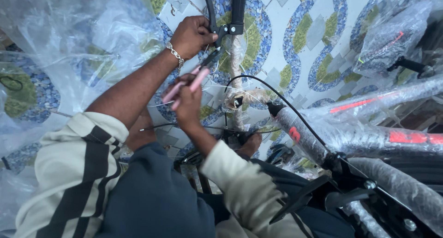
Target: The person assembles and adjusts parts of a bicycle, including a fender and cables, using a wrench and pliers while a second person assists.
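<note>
Pink-handled pliers [191, 83] are sitting in the right hand [187, 99], fingers curled tight around the grips, jaws pointing up at the black brake lever [220, 28]. Just beyond the pliers, the left hand [194, 35] is clenching closed on that lever. Right of the pliers, a black cable [277, 94] is arcing toward the bubble-wrapped bicycle frame [369, 141]. Patterned floor [295, 16] is lying beyond.

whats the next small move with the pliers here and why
Probably squeeze the pink-handled pliers shut: the right hand holds them with the tip at the black lever clamp, which the left hand steadies.
</note>
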